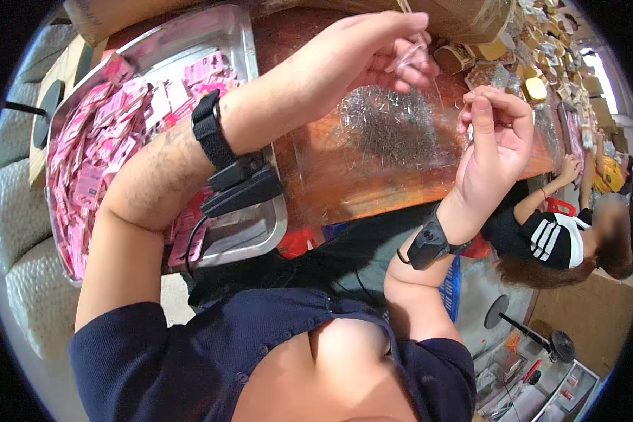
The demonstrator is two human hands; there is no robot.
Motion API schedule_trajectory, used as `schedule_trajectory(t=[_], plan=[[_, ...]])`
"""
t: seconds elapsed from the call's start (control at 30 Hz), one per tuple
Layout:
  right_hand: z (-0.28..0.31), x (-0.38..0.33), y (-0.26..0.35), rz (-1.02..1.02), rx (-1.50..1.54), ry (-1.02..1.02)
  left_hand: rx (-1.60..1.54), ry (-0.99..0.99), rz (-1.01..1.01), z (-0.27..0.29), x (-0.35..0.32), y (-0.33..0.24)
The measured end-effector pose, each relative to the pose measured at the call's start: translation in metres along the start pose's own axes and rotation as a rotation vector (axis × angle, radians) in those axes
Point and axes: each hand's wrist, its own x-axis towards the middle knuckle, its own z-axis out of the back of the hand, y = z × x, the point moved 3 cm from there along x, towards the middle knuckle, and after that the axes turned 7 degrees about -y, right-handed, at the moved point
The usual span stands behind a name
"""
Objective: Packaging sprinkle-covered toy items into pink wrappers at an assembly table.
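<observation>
Kinda cluttered spot tbh: pale, bubbly-looking bundles (24,204) sat along the far left, a cardboard box (464,20) was at the far edge, and a co-worker (573,243) in a black-and-white top (544,239) was off right, plus a blue basket (452,287) lower down.

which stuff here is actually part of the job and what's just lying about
Likely part of the job:
- clear plastic piece at the left hand's fingers
- pile of thin metal pieces, near both hands
- perhaps the pink cards in the metal tray

Seemingly just lying about:
- blue plastic crate
- black round-based stand
</observation>
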Motion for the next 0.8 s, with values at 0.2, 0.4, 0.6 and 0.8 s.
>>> schedule_trajectory(t=[0.2,0.4,0.6,0.8], plan=[[-0.013,-0.002,-0.002,-0.021,0.056,0.075,0.129,0.022,0.146,0.006,0.001,0.013],[-0.014,0.0,-0.007,0.035,-0.196,0.221,0.135,0.017,0.16,0.011,0.001,0.012],[-0.016,-0.007,-0.004,0.13,-0.486,0.304,0.163,0.022,0.213,0.008,-0.003,0.017],[-0.013,-0.032,-0.011,-0.151,-0.179,0.194,0.417,0.086,0.124,0.009,0.004,0.03]])
